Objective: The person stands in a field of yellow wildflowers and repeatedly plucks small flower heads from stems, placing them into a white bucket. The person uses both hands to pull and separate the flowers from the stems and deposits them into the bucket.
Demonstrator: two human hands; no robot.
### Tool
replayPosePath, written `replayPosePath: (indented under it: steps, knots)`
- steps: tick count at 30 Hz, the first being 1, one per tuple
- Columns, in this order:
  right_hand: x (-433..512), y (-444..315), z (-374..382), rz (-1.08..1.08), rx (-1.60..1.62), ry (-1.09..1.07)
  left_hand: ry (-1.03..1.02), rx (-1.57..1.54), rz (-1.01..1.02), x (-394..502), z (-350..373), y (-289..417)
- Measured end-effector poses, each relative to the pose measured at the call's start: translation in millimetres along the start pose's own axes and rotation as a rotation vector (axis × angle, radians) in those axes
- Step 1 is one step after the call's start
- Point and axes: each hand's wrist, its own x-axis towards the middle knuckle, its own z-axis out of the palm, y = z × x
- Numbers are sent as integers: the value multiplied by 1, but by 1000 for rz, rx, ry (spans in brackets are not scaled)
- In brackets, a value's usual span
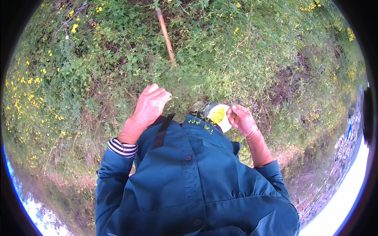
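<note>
My left hand (152, 103) is curled above the plants, left of my jacket front. Its fingertips are pinched by a small green sprig; whether they grip it is unclear. My right hand (240, 118) is beside the right rim of a white container (226, 126), fingers bent, with what looks like a thin stem near the fingertips. Small yellow flower heads (218, 115) lie in the container, which sits at the waist of my blue jacket. A leafy sprig with small yellow buds (203, 121) crosses in front of the jacket and the container's left side.
Dense green plants with yellow buds (230, 73) surround me. A reddish-brown wooden stick (166, 35) slants among them ahead. Brighter yellow flowers (31, 81) grow at the far left, dry grass (94, 121) nearer. A dark strap (161, 131) hangs over my jacket.
</note>
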Motion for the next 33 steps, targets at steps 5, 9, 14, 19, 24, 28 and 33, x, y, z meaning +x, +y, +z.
replayPosePath:
  steps: [5,9,14,19,24,28,33]
  knots:
    - [7,1,3,-51,53,42,21,27,-23,2,-1,5]
    - [15,-26,9,-142,94,45,-4,50,-22,3,-3,8]
    - [26,-56,23,-380,-479,107,-24,91,-26,6,-1,12]
    - [43,-48,50,-376,-749,281,-76,107,-24,19,-6,20]
    - [36,-30,61,-374,-315,199,-23,-249,-92,47,3,47]
    - [36,-20,63,-375,-114,138,-36,-780,-299,72,38,63]
    - [35,-13,54,-322,39,125,-250,-982,-389,81,58,54]
